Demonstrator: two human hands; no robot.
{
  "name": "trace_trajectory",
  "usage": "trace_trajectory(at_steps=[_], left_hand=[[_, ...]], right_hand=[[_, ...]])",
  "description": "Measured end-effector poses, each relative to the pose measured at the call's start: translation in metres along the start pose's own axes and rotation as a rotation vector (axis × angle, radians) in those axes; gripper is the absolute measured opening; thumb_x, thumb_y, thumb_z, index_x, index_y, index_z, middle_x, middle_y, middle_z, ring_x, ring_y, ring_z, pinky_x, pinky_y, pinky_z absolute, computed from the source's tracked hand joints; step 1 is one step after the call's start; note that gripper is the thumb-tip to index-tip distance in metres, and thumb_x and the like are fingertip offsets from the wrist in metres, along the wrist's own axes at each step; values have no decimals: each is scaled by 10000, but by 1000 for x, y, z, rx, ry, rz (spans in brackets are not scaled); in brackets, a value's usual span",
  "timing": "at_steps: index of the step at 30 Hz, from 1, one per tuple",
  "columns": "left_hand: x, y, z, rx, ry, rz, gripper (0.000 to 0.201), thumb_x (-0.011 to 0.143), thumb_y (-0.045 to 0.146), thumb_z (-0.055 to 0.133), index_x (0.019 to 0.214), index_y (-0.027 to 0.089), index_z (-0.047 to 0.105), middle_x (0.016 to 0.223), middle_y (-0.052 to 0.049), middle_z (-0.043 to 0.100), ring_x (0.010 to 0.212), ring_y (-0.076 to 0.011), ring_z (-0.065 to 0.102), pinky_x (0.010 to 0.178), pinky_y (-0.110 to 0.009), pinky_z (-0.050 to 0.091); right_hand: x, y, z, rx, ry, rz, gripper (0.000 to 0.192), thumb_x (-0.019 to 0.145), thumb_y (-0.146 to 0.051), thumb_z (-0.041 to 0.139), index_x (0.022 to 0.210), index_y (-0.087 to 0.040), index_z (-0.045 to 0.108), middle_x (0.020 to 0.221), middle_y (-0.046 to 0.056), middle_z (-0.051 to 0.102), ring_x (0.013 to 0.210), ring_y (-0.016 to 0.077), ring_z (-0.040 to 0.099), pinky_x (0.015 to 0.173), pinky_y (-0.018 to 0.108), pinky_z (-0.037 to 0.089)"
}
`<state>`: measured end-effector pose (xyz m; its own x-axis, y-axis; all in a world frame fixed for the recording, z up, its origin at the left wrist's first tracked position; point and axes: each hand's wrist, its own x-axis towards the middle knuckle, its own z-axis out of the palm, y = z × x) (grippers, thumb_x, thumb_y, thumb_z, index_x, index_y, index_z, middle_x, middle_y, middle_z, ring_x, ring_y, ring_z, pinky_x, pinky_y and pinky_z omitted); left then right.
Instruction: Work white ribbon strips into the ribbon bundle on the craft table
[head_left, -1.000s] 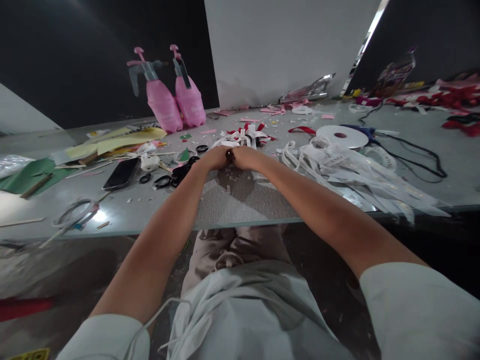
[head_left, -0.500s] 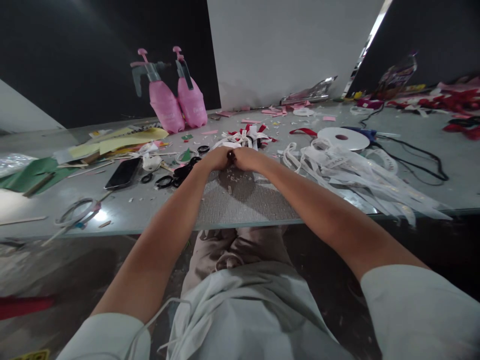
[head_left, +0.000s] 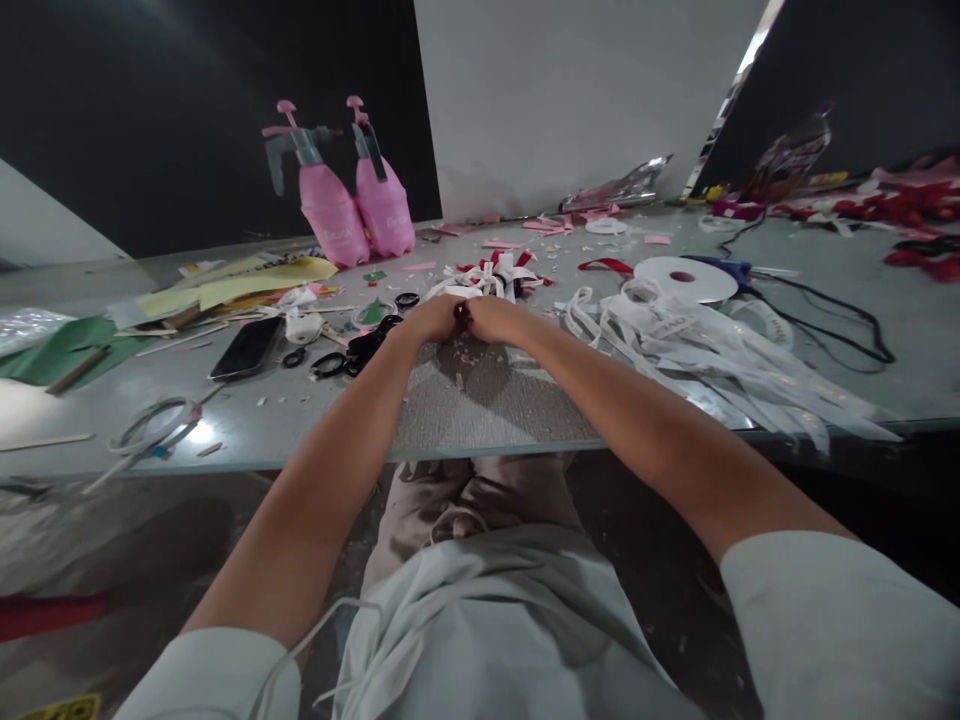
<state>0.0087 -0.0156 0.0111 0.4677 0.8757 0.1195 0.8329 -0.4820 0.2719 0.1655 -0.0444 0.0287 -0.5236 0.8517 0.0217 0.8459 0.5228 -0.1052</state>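
Note:
My left hand (head_left: 437,318) and my right hand (head_left: 493,319) meet over the middle of the table, their fingers closed and knuckles almost touching. Whatever they pinch is hidden by the hands; only a small dark spot shows between them. Just beyond lies a pile of white and red ribbon pieces (head_left: 501,272). Left of my left hand are black-handled scissors (head_left: 330,364) and a small black ring-shaped item (head_left: 407,299). A tangle of printed white ribbon strips (head_left: 697,345) spreads to the right of my right hand.
Two pink spray bottles (head_left: 334,215) stand at the back left. A black phone (head_left: 247,348), green sheet (head_left: 64,345) and yellow paper (head_left: 266,278) lie on the left. A white ribbon spool (head_left: 709,279) and black cord (head_left: 840,320) are on the right. The glass table edge (head_left: 495,452) runs in front.

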Motion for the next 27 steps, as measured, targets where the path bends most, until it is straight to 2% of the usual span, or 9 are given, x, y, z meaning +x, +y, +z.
trace_trajectory(at_steps=[6, 12, 27], left_hand=[[0, 1, 0, 39, 4, -22, 479, 823, 112, 565, 1268, 137, 743, 1278, -155, 746, 1105, -260, 703, 998, -336, 519], [-1, 2, -1, 49, -9, -34, 440, 833, 116, 571, 1231, 147, 755, 1254, -147, 755, 1104, -251, 705, 1000, -326, 514], [-2, 4, -2, 12, -9, -37, 463, 804, 132, 562, 1221, 171, 760, 1222, -126, 768, 1119, -252, 693, 1021, -335, 511]], right_hand=[[-1, 0, 0, 1, 7, 6, 409, 1003, -123, 467, 1325, -31, 703, 1335, 266, 679, 1195, 280, 684, 874, 292, 481], [-1, 0, 0, -2, -8, -2, 414, 1010, -119, 453, 1333, -20, 692, 1356, 277, 664, 1224, 297, 673, 887, 305, 483], [-1, 1, 0, 22, 9, 10, 412, 997, -139, 491, 1336, -56, 711, 1323, 253, 691, 1178, 260, 695, 880, 276, 491]])
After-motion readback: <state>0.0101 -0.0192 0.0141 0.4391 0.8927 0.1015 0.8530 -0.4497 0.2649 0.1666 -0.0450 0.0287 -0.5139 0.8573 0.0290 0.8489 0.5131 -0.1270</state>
